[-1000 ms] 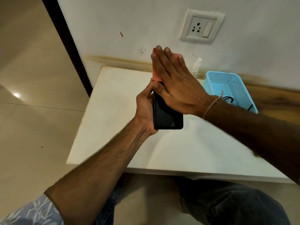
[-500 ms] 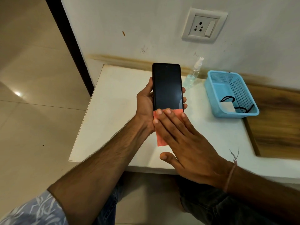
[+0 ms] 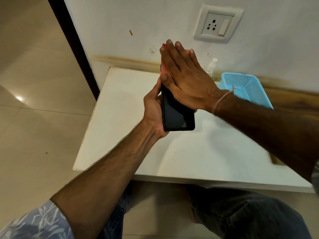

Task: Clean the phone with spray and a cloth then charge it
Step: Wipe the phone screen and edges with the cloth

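My left hand [image 3: 154, 109] grips a black phone [image 3: 176, 114] from its left edge and holds it upright above the white table [image 3: 131, 118]. My right hand [image 3: 183, 75] lies flat on the upper half of the screen, fingers together and pointing up, pressing a pink cloth [image 3: 163, 73] against the glass. Only thin slivers of the cloth show at my fingertips and beside my thumb. The lower half of the screen is bare and dark. A small clear spray bottle [image 3: 212, 66] stands at the wall behind my right hand.
A light blue plastic basket [image 3: 250, 87] sits on the table to the right, partly hidden by my right wrist. A wall socket with a switch [image 3: 218, 25] is above it. A wooden surface [image 3: 293, 102] adjoins the table on the right. My knees are under the table's front edge.
My right hand with the cloth has slid from the phone's bottom edge up to its top half. One second ago it was also at the top. The left hand keeps its hold.
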The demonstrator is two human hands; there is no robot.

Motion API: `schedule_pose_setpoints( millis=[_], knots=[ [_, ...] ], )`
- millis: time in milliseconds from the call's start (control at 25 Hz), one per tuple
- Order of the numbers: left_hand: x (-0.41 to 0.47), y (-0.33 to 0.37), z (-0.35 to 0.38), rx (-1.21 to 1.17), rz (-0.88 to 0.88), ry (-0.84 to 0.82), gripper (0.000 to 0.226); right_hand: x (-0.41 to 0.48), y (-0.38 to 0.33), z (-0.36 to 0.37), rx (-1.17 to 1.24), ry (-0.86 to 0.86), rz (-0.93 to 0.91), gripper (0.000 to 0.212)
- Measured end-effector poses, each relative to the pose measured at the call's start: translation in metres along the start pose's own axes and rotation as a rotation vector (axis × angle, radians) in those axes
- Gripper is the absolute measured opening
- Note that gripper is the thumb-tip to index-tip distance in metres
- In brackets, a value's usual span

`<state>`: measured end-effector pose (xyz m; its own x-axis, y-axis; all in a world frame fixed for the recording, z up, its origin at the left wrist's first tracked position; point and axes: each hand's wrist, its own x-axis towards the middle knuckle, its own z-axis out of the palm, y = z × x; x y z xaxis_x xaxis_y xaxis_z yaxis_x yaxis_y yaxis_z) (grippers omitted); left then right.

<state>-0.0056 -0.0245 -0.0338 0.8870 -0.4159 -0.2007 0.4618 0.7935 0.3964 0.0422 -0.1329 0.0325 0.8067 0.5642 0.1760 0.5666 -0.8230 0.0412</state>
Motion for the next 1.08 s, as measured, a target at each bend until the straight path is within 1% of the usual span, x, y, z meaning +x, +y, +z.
schedule_pose_setpoints(
  millis=[120, 200, 280, 360, 440, 560, 680, 760, 960, 1080],
  knots=[
    [-0.001, -0.001, 0.000, 0.016, 0.002, 0.021, 0.049, -0.013, -0.005, 0.004, 0.017, -0.006, -0.008, 0.068],
    [-0.002, -0.001, 0.000, 0.021, 0.000, -0.001, 0.050, -0.033, -0.014, 0.007, 0.012, -0.011, -0.040, 0.069],
    [-0.004, 0.000, 0.001, -0.025, -0.028, -0.016, 0.053, -0.058, -0.025, 0.012, 0.003, -0.015, -0.081, 0.069],
    [-0.005, 0.002, 0.001, -0.039, -0.063, -0.026, 0.060, -0.083, -0.037, 0.017, 0.001, -0.018, -0.107, 0.071],
    [-0.006, 0.004, 0.003, -0.005, -0.112, -0.056, 0.072, -0.105, -0.045, 0.023, -0.005, -0.035, -0.104, 0.072],
    [-0.009, 0.002, 0.007, -0.009, -0.140, -0.068, 0.074, -0.127, -0.048, 0.030, -0.098, -0.038, -0.145, 0.064],
    [-0.009, 0.000, 0.007, -0.005, -0.116, -0.074, 0.073, -0.135, -0.046, 0.031, -0.116, -0.022, -0.200, 0.079],
    [-0.008, -0.001, 0.006, -0.008, -0.106, -0.071, 0.073, -0.139, -0.044, 0.029, -0.098, -0.023, -0.225, 0.084],
    [-0.008, 0.000, 0.004, 0.001, -0.105, -0.075, 0.074, -0.150, -0.038, 0.025, -0.005, -0.082, -0.275, 0.088],
    [-0.007, -0.001, 0.002, 0.000, -0.093, -0.071, 0.073, -0.156, -0.036, 0.020, 0.073, -0.145, -0.268, 0.093]
  ],
)
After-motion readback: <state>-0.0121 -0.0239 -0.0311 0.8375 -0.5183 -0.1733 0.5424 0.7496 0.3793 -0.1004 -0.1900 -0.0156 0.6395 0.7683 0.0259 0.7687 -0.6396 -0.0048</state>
